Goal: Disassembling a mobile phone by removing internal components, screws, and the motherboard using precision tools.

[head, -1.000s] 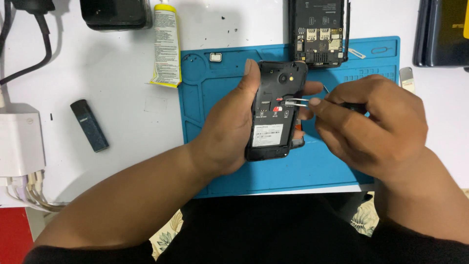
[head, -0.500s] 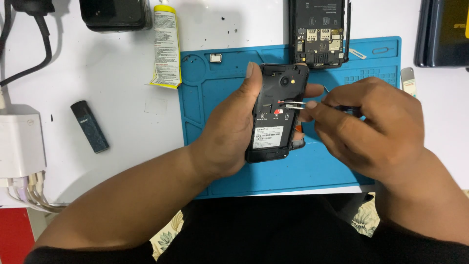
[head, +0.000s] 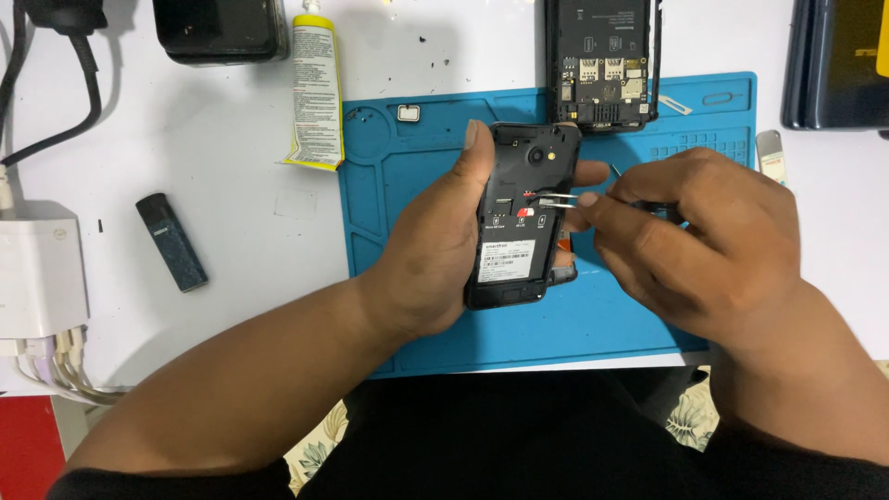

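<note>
At centre frame, the left hand (head: 435, 250) grips an opened black phone (head: 520, 218) with its back cover off, held above a blue work mat (head: 417, 185). The right hand (head: 704, 241) pinches metal tweezers (head: 556, 196), their tips touching a small red part inside the phone. A second opened phone (head: 602, 60) lies at the mat's upper edge. On the white counter (head: 231, 204) to the left sit a yellow glue tube (head: 315, 88), a dark USB stick (head: 171, 241) and a white charger (head: 42, 273).
</note>
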